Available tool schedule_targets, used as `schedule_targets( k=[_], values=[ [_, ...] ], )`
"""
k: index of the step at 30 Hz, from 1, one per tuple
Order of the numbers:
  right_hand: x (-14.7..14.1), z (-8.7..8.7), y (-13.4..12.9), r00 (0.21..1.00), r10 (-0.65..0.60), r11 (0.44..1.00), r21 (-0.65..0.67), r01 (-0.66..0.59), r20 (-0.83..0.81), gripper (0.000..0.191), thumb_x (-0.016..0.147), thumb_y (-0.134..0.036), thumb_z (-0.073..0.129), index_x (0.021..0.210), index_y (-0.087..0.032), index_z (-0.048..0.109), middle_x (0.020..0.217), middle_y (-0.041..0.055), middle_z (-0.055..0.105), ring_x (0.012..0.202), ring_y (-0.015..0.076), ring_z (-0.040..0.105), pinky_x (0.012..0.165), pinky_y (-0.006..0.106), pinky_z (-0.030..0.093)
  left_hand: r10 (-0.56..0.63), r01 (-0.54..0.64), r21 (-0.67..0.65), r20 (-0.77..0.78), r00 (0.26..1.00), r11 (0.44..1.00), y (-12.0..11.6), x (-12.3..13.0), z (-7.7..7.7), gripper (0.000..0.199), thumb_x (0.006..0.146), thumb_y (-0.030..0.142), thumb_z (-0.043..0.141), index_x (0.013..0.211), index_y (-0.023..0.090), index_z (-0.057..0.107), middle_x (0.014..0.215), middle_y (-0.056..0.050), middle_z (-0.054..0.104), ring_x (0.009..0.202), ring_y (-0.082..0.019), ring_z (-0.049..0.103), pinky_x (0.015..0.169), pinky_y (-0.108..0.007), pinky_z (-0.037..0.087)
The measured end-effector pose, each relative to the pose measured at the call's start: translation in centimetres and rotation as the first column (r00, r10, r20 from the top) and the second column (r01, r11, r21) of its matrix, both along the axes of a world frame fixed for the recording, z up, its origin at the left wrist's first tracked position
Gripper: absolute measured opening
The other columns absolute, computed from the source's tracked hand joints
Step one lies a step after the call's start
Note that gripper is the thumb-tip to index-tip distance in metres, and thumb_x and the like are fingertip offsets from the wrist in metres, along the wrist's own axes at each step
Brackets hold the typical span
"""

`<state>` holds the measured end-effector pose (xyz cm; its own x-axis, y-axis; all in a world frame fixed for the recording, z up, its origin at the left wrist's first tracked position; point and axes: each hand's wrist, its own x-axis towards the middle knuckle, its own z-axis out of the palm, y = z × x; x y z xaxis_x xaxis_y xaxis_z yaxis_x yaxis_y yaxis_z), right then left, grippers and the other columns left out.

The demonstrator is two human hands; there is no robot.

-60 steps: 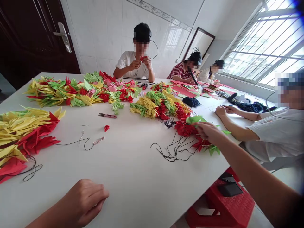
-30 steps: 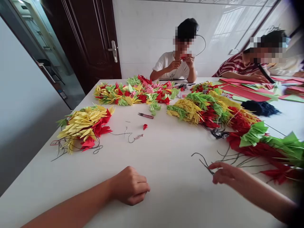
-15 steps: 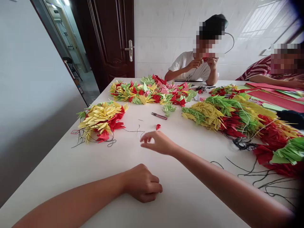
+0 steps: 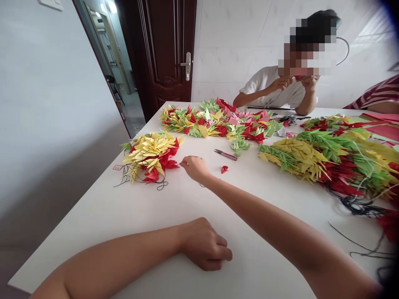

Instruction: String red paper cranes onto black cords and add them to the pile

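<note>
Yellow-and-red paper bundle (image 4: 151, 151): lying near the bench's (image 4: 140, 216) left edge;
Right hand (image 4: 195, 167): reaching just beside the bundle, fingertips nearly meeting; whether they are holding anything, cannot tell;
Left hand (image 4: 205, 245): resting there, curling into a loose fist;
Snips (image 4: 229, 156): lying beyond a red paper piece (image 4: 225, 169)

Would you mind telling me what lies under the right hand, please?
White tabletop shows around the right hand, and a short bit of dark cord peeks out on its near side. Whatever lies directly beneath the hand is covered, so I cannot tell.
</note>
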<state>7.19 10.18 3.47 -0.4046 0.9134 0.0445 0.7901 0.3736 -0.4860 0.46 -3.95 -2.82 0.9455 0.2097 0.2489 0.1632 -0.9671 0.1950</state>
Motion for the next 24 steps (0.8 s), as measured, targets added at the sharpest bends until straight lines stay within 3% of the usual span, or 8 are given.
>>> schedule_targets(
  k=[3, 6, 9, 13, 16, 20, 24],
  values=[
    [1.0, 2.3, 0.7, 0.994, -0.030, 0.998, -0.053, 0.025, -0.108, 0.022, 0.092, -0.022, 0.044, 0.088, -0.017, 0.065, 0.083, 0.0045, 0.067, 0.072, 0.0133, 0.056, 0.068, 0.025, 0.037, 0.004, -0.004, -0.010, -0.022, 1.000, 1.000, -0.1, 0.1, 0.0, 0.011, 0.074, 0.023, 0.057, 0.082, 0.024, 0.064, 0.062, 0.007, 0.061, 0.045, -0.010, 0.039, 0.038, -0.024, 0.023],
    [1.5, 5.0, 1.2, 0.975, -0.077, 0.994, -0.095, 0.059, -0.208, 0.024, 0.092, -0.022, 0.042, 0.089, -0.016, 0.065, 0.065, -0.0013, 0.055, 0.051, 0.0074, 0.042, 0.053, 0.021, 0.032, 0.014, -0.015, -0.013, -0.036, 0.999, 1.000, -0.1, 0.1, 0.1, 0.008, 0.073, 0.022, 0.056, 0.079, 0.023, 0.062, 0.058, 0.007, 0.057, 0.042, -0.009, 0.031, 0.038, -0.023, 0.021],
    [1.6, 7.7, 1.7, 0.952, -0.121, 0.991, -0.097, 0.097, -0.280, 0.027, 0.093, -0.024, 0.041, 0.086, -0.016, 0.066, 0.055, -0.0049, 0.039, 0.044, 0.0062, 0.028, 0.047, 0.022, 0.025, 0.013, -0.014, -0.003, -0.034, 0.999, 1.000, -0.1, 0.1, 0.1, 0.008, 0.073, 0.022, 0.053, 0.072, 0.022, 0.060, 0.055, 0.007, 0.052, 0.041, -0.009, 0.024, 0.037, -0.023, 0.018],
    [1.5, 11.1, 2.5, 0.931, -0.145, 0.989, -0.072, 0.128, -0.335, 0.025, 0.093, -0.025, 0.046, 0.082, -0.015, 0.066, 0.050, -0.0068, 0.030, 0.044, 0.0067, 0.022, 0.047, 0.024, 0.021, -0.003, 0.003, 0.008, -0.008, 1.000, 1.000, 0.0, 0.1, 0.2, 0.010, 0.072, 0.021, 0.050, 0.066, 0.020, 0.058, 0.054, 0.006, 0.051, 0.042, -0.009, 0.024, 0.037, -0.023, 0.016],
    [1.5, 13.4, 3.1, 0.906, -0.137, 0.988, 0.015, 0.156, -0.402, 0.023, 0.092, -0.020, 0.048, 0.077, -0.015, 0.064, 0.049, -0.0071, 0.027, 0.044, 0.0067, 0.022, 0.048, 0.024, 0.019, -0.012, 0.012, 0.012, 0.014, 1.000, 1.000, 0.0, 0.0, 0.4, 0.010, 0.072, 0.021, 0.050, 0.067, 0.020, 0.058, 0.056, 0.006, 0.053, 0.043, -0.009, 0.030, 0.037, -0.023, 0.017],
    [1.6, 16.4, 3.8, 0.833, -0.058, 0.950, 0.227, 0.216, -0.550, 0.026, 0.096, -0.018, 0.041, 0.078, -0.015, 0.060, 0.053, -0.0067, 0.030, 0.047, 0.0065, 0.025, 0.051, 0.024, 0.022, -0.009, 0.009, 0.010, -0.001, 1.000, 1.000, 0.0, 0.0, 0.5, 0.009, 0.074, 0.022, 0.052, 0.069, 0.021, 0.060, 0.059, 0.005, 0.058, 0.045, -0.009, 0.039, 0.038, -0.023, 0.018],
    [2.1, 19.1, 4.5, 0.858, 0.035, 0.924, 0.343, 0.168, -0.512, 0.024, 0.093, -0.015, 0.048, 0.072, -0.014, 0.058, 0.053, -0.0066, 0.034, 0.050, 0.0065, 0.026, 0.054, 0.024, 0.024, 0.004, -0.003, 0.012, -0.046, 0.999, 1.000, -0.1, 0.0, 0.6, 0.009, 0.075, 0.023, 0.052, 0.072, 0.022, 0.060, 0.063, 0.006, 0.061, 0.048, -0.009, 0.044, 0.040, -0.023, 0.021]
  ],
)
